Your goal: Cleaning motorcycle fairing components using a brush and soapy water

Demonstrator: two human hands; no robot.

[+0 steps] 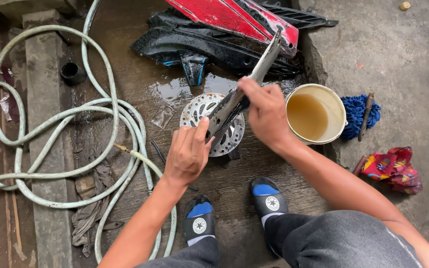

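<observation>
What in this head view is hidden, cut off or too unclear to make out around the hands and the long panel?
- Long grey panel: its middle is covered by the right hand, its lower end by the left hand.
- Brake disc: partly hidden behind the panel and hands.
- Bucket: murky brown liquid hides its bottom.
- Hose: its loops run off the left edge.
- Red and black fairings: cut off at the top edge.

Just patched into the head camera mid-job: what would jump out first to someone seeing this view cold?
Dead centre, the left hand and right hand grip a long grey panel, held tilted over a perforated brake disc lying on the wet concrete floor. Behind it, at the top, a red fairing piece lies on black plastic parts. A pale hose loops across the left, and a bucket of murky brown water stands right of the hands.
</observation>
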